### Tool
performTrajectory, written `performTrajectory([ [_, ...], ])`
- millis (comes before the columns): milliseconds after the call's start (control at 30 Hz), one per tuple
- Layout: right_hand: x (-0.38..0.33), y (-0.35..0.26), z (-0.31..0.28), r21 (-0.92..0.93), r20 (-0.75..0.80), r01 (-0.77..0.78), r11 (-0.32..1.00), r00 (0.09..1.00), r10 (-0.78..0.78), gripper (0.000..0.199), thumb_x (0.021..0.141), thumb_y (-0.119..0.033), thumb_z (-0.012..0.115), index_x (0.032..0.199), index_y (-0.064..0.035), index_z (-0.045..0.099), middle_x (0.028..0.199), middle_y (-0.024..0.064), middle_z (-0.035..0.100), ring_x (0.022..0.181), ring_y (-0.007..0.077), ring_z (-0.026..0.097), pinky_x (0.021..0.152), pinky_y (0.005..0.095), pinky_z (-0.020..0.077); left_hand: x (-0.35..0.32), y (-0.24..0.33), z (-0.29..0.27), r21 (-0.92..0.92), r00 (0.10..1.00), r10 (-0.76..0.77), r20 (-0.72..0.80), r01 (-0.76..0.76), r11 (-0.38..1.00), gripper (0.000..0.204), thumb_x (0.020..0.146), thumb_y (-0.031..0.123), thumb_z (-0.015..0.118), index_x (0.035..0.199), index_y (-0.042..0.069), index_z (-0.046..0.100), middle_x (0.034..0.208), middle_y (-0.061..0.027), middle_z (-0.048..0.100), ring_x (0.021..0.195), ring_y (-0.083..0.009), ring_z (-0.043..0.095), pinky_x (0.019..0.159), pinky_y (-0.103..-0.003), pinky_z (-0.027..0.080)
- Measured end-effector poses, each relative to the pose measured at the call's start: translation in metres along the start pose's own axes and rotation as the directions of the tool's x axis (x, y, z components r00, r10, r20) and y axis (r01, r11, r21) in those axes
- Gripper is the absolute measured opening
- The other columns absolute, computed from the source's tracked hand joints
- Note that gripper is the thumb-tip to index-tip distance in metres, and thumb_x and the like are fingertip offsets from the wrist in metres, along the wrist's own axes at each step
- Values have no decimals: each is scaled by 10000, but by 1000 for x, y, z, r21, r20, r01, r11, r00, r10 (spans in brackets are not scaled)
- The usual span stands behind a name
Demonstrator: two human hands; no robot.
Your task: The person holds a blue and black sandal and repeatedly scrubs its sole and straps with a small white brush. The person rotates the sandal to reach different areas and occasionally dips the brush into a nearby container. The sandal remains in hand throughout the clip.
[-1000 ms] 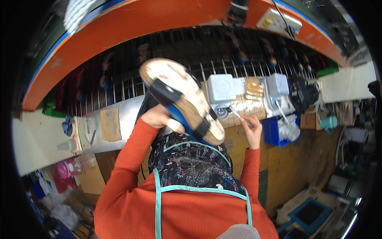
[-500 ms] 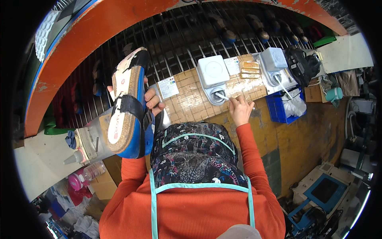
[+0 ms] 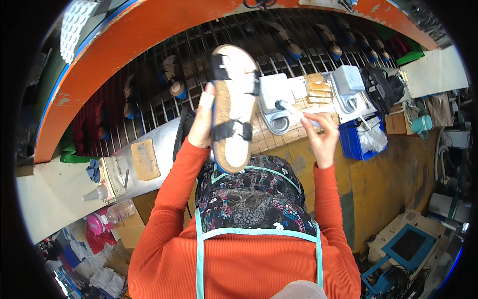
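My left hand is wrapped round the side of a sandal with black straps, a pale footbed and a cork-coloured edge, upright with its footbed toward me. A strip of blue shows along its left edge. The fingers behind it are hidden. My right hand pinches the pale handle of a small brush, whose tip points left toward the sandal, apart from it. Just below the brush is the round cup of a light grey dispenser with a boxy tank.
A second dispenser stands to the right, above a blue bin holding white material. Amber blocks lie between the dispensers; a black bag sits beyond. Behind, metal rods carry more footwear beneath an orange frame.
The sandal has moved right and turned so its footbed faces me. My right hand has lifted the brush from the cup and shifted slightly right. The view has shifted a little.
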State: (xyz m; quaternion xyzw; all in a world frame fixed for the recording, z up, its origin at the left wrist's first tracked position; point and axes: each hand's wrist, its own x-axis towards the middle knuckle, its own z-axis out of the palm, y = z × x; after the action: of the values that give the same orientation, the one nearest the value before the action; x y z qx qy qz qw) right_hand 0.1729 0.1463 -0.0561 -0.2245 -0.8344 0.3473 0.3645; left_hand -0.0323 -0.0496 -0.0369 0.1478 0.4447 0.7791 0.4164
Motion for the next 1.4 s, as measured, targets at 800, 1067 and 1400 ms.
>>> performTrajectory([
  [800, 58, -99, 21, 148, -113, 161, 976, 983, -145, 197, 794, -50, 745, 989, -78, 752, 901, 38, 579, 595, 87, 448, 571, 237, 393, -26, 16, 23, 618, 946, 315, 82, -296, 728, 514, 862, 428, 683, 1124, -11, 632, 830, -80, 652, 771, -121, 604, 738, -296, 492],
  [1067, 73, -92, 18, 79, -63, 286, 955, 958, -281, 198, 783, -29, 748, 978, -62, 750, 909, 49, 579, 650, 101, 495, 569, 240, 411, -22, 13, 17, 558, 960, 274, 55, -257, 789, 497, 880, 433, 671, 1068, -25, 632, 853, -41, 631, 811, -89, 564, 746, -273, 472],
  [1400, 65, -84, 7, 9, 33, 276, 961, 960, -276, 208, 763, -83, 769, 970, -104, 757, 873, 18, 591, 710, 131, 546, 717, 271, 368, -16, 18, 25, 477, 982, 185, 48, -185, 859, 415, 914, 419, 630, 957, 6, 629, 827, -6, 593, 803, -63, 518, 726, -249, 447],
])
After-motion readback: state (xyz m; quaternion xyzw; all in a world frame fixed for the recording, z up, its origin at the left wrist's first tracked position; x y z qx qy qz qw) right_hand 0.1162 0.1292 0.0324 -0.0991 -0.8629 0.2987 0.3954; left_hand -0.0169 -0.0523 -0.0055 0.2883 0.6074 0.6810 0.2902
